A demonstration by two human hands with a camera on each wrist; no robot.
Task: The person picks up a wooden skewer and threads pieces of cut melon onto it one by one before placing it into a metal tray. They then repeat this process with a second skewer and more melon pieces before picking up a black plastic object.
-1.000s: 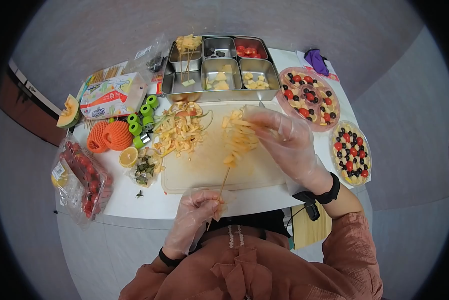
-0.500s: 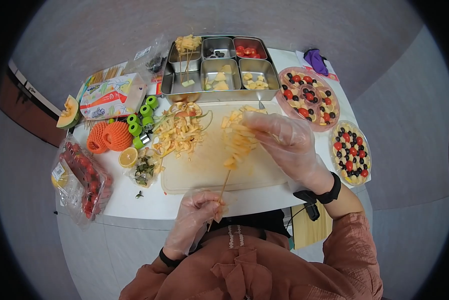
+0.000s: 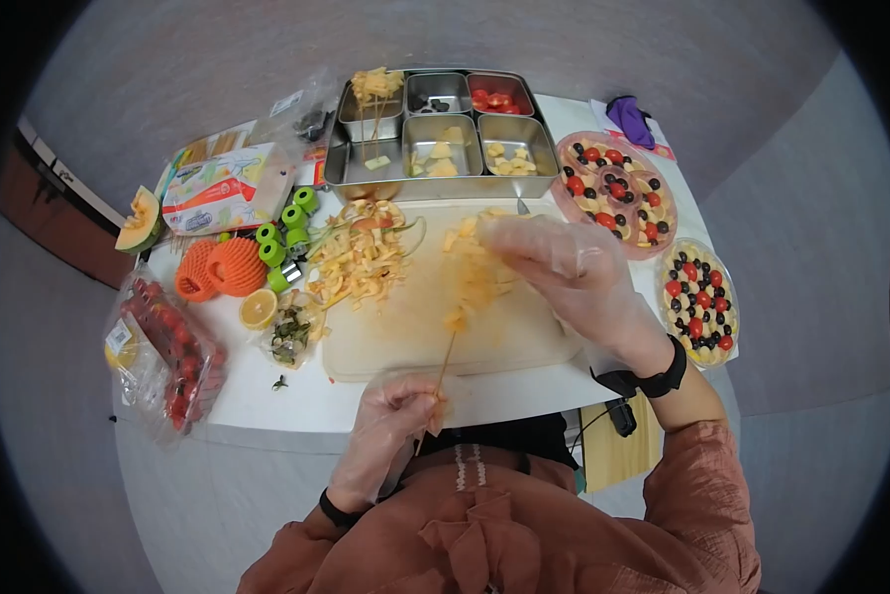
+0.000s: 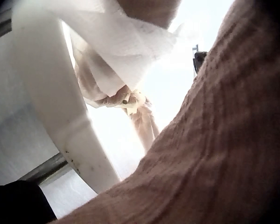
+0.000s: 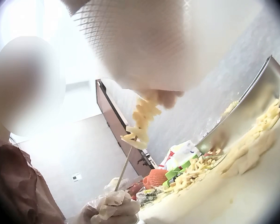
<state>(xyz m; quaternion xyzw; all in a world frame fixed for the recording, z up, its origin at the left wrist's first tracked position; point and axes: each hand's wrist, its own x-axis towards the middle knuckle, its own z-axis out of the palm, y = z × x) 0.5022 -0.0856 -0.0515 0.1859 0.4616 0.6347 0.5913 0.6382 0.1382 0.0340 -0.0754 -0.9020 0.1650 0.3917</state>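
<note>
My gloved left hand (image 3: 393, 421) grips the lower part of a thin wooden skewer (image 3: 446, 362) at the table's front edge. A yellow-orange spiral-cut fruit (image 5: 144, 116) is threaded on its upper part, stretched in loose turns over the cutting board. At the top end, my gloved right hand (image 3: 575, 282) pinches the fruit between thumb and fingers; the palm side is hidden in the head view. In the right wrist view the fingertips (image 5: 168, 99) meet the top of the spiral, while the left hand holds the skewer below. The left wrist view is overexposed, mostly glove and sleeve.
Peelings (image 3: 366, 257) lie on the left of the cutting board (image 3: 395, 346). Behind it stands a steel tray (image 3: 445, 188) with cut fruit and finished skewers. Fruit platters (image 3: 700, 302) stand right; a tomato box (image 3: 172, 356), green cutters (image 3: 293, 216) and orange foam nets (image 3: 235, 267) are left.
The right hand and the fruit spiral have stayed nearly in place, with only small finger movement. The whole head view has shifted slightly. The left hand keeps its hold on the skewer.
</note>
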